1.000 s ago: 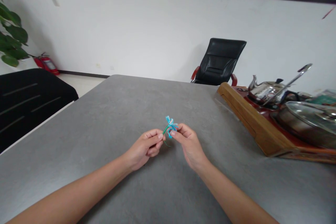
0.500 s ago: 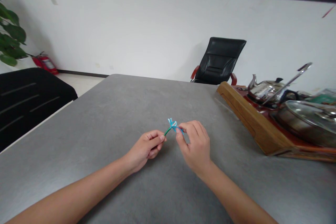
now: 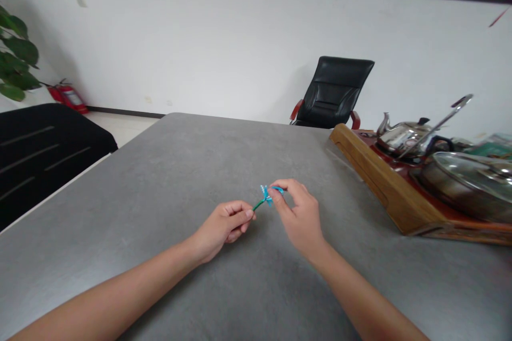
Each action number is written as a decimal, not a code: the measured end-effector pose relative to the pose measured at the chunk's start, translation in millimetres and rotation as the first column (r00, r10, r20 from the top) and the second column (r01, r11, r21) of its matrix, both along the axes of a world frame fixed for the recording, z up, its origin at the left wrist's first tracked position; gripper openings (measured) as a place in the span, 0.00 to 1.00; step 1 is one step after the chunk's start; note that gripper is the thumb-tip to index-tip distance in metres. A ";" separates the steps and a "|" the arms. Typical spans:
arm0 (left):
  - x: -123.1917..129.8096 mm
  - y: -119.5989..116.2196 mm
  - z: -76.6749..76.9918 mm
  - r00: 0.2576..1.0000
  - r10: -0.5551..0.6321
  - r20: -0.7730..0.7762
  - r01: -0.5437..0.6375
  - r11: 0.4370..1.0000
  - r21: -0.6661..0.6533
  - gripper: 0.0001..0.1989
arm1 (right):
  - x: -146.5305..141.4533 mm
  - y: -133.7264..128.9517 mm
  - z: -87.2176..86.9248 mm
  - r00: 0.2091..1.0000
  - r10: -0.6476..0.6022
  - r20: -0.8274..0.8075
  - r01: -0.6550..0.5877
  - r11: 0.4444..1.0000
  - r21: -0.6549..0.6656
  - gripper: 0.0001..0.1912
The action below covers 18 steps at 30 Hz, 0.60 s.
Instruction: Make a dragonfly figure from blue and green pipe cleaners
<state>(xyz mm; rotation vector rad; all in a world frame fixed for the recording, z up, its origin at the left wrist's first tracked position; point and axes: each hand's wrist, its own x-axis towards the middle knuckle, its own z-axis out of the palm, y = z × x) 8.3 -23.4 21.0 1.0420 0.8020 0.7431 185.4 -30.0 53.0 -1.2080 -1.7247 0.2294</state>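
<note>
A small artificial flower with looped light-blue petals (image 3: 264,192) and a thin green stem (image 3: 258,205) is held above the grey table (image 3: 192,165). My left hand (image 3: 228,222) pinches the stem between thumb and forefinger, its other fingers curled under. On the flower's right side, the thumb and fingers of my right hand (image 3: 298,213) close on a blue petal, whose loop shows above the thumb. Part of the flower head is hidden behind that thumb. Pale bead-like dots run along the petals.
To the right, a wooden tea tray (image 3: 384,192) carries a steel kettle (image 3: 406,136), a lidded pot (image 3: 468,184) and a long-handled utensil. A black office chair (image 3: 336,90) stands behind the table, another black chair (image 3: 52,154) at the left.
The flower head has tipped toward the right. My right thumb has shifted up over the petals and now covers more of them, while my left hand stays nearly in place.
</note>
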 end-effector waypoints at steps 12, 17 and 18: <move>-0.9 5.1 -3.3 0.989 0.145 0.009 -0.146 0.988 0.042 0.13 | -22.3 -17.8 -18.1 0.976 0.116 -0.185 -0.154 0.967 -0.202 0.01; 1.2 3.1 -2.3 0.973 0.206 -0.104 -0.185 0.966 0.181 0.14 | -38.0 -9.6 -38.0 0.762 0.068 -0.644 -0.464 0.751 -0.469 0.13; 1.3 2.7 -2.5 0.969 0.213 -0.123 -0.185 0.962 0.203 0.14 | -38.7 -7.5 -39.8 0.729 0.058 -0.682 -0.504 0.720 -0.477 0.14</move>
